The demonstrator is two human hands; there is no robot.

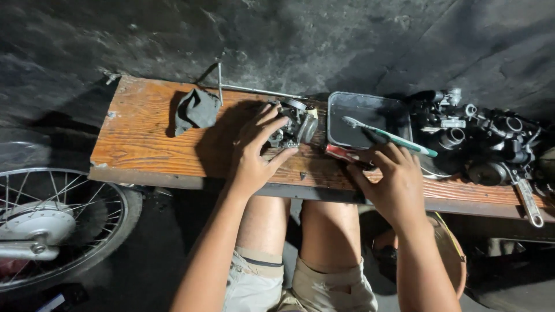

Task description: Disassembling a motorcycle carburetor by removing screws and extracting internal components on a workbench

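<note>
My left hand grips a small metal carburetor that rests on a worn wooden plank. My right hand lies palm down on the plank, its fingers over a red-handled tool at the near edge of a dark metal tray. A green-and-white toothbrush lies across the tray's corner, just beyond my right fingertips. Whether the right fingers close around the red tool is hidden.
A dark rag and a thin T-shaped metal rod lie at the plank's back left. A cluster of dark engine parts and a wrench fill the right end. A spoked motorcycle wheel stands low left. My bare knees sit under the plank.
</note>
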